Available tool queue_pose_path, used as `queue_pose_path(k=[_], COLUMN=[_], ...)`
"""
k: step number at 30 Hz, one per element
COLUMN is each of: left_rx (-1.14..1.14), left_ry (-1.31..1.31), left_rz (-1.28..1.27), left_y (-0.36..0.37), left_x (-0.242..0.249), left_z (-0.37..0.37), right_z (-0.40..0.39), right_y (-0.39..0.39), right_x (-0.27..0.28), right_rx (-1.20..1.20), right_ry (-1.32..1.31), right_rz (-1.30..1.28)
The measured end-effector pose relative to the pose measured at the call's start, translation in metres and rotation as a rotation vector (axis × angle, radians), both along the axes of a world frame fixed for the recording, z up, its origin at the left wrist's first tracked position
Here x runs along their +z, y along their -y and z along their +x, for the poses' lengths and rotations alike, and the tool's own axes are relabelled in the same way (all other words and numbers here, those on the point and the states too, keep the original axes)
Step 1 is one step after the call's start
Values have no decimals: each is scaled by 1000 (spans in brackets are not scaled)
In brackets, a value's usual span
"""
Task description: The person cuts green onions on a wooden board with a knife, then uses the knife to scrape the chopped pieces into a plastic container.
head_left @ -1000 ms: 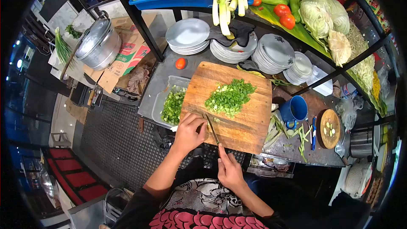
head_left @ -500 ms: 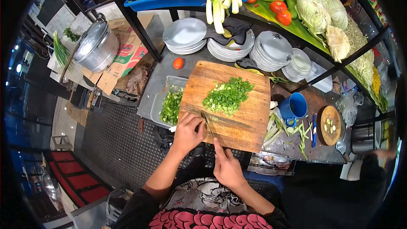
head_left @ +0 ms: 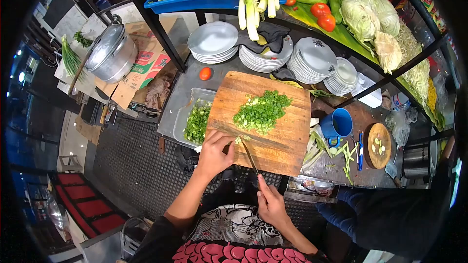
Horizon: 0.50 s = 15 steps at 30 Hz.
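Note:
My right hand is closed round the handle of a knife, whose blade lies over the near part of a wooden cutting board. At the board's near left edge, my left hand has its fingers curled together; whatever they hold is hidden. A few pale green bits lie between its fingertips and the knife tip. Farther up the board is a heap of chopped green onions. Left of the board, a clear plastic container holds more chopped greens.
Stacked plates and a tomato stand behind the board. To its right are onion trimmings, a blue mug and a small round board. Another person stands at the lower right. A vegetable tray sits above.
My right hand has moved right and slightly toward me, drawing the knife away from my left fingertips. My left hand is nearly still. The other person has shifted at the lower right.

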<state>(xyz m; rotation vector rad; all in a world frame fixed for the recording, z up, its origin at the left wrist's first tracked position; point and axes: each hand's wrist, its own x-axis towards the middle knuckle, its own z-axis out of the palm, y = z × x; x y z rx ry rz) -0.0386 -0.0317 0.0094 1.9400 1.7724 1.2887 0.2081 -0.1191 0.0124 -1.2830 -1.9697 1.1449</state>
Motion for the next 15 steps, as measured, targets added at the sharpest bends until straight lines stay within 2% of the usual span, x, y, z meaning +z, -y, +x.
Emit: queue_pose_path(k=[3, 6, 12, 15], left_rx=[48, 84, 53, 40], left_ry=[-179, -223, 11, -11], left_rz=[33, 27, -4, -19], left_y=[2, 4, 3, 4], left_x=[7, 10, -4, -2], left_z=[2, 2, 0, -2], right_z=[-9, -13, -19, -21], right_y=[-7, -10, -12, -11], right_x=[3, 5, 4, 0], right_rx=[6, 20, 29, 22], right_ry=[15, 36, 19, 16], right_rz=[-7, -42, -53, -32])
